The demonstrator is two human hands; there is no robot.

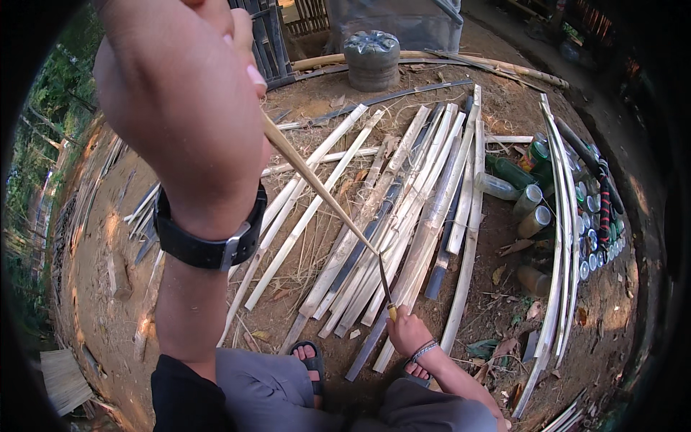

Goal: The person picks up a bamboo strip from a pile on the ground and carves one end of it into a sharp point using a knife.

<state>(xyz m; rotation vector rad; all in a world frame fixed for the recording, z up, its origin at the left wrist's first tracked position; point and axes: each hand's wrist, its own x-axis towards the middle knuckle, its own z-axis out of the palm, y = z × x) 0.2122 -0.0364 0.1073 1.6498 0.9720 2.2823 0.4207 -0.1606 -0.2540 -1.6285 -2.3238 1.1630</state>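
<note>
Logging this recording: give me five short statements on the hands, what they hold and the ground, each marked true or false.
1. The right hand holds a thin-bladed knife with a yellowish handle. True.
2. A black-strapped wristwatch is on the right wrist. False: it is on the left wrist.
3. A slender tan bamboo-like strip runs from the left hand down toward the knife. True.
4. The long pale split slats lie on a table. False: they lie on brown earth.
5. The left foot is bare. False: it wears a dark open-toed sandal.
</note>
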